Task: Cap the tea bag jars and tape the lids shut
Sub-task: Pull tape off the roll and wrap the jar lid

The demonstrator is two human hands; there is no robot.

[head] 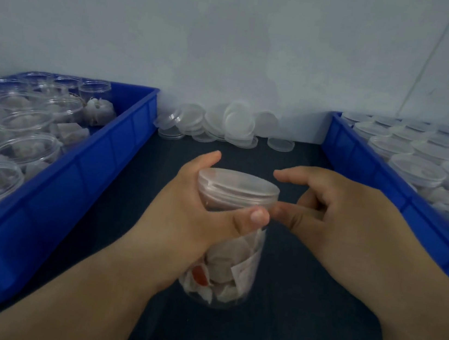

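in the centre of the frame, the left hand grips a clear round plastic jar of white tea bags, thumb across its front just under the translucent round lid sitting on top. the jar stands on the dark tabletop. the right hand is just right of the lid, forefinger and thumb spread wide, holding nothing visible; whether it touches the jar is unclear. uncapped jars fill 1 blue plastic bin at left, capped jars another blue plastic bin at right, and loose clear lids are heaped by the wall at upper centre.

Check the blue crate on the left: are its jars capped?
No, the jars in the left blue crate stand open-mouthed, and the loose lids lie piled by the wall.
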